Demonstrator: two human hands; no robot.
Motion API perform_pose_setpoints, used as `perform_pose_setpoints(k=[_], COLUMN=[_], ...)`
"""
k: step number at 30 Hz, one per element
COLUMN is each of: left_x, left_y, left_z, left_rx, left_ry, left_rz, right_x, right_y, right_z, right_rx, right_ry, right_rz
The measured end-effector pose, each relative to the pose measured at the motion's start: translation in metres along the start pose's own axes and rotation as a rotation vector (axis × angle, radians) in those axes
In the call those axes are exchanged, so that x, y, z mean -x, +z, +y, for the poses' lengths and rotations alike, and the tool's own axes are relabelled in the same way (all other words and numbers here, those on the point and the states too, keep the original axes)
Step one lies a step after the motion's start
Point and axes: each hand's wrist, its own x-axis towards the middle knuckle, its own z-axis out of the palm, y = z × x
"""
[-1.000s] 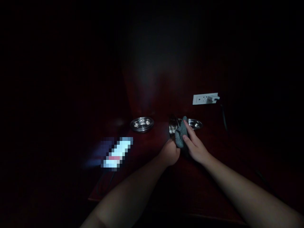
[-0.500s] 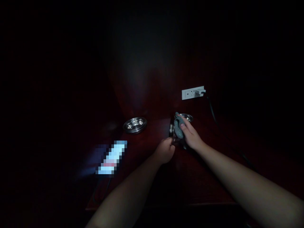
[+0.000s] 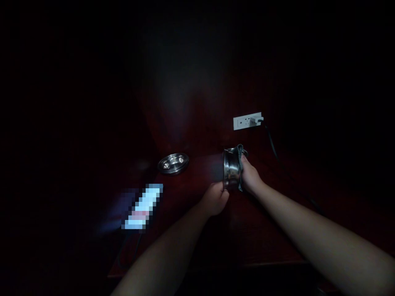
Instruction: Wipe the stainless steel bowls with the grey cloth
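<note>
My left hand grips the lower rim of a shiny metal pot, which is tipped on its side above the dark red table. On the pot's right side, a grey-green cloth is pressed against the metal by my right hand. The fingers of my right hand are mostly hidden behind the cloth and pot. Just behind the pot, a metal dish shows only in part.
A stack of shiny metal dishes stands at the back left. Nearer lies a bright, pixelated rectangle. On the back wall is a white socket plate with a plug and dark cord. The surroundings are very dark.
The cloth has moved from the pot's near side round to its right side, baring more of the metal. My right hand has turned with it; my left hand keeps its grip. The view has shifted slightly.
</note>
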Motion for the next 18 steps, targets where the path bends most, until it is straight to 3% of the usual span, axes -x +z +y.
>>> perform_pose_setpoints(k=[9, 18], left_x=[-0.004, -0.007], left_y=[0.003, 0.003], left_z=[-0.006, -0.014], left_rx=[-0.040, -0.057], left_ry=[-0.037, 0.009], left_rz=[0.029, 0.056], right_x=[0.016, 0.012], right_y=[0.009, 0.005], right_z=[-0.003, -0.003], right_rx=[-0.117, -0.069], right_ry=[0.172, 0.060], right_rz=[-0.048, -0.152])
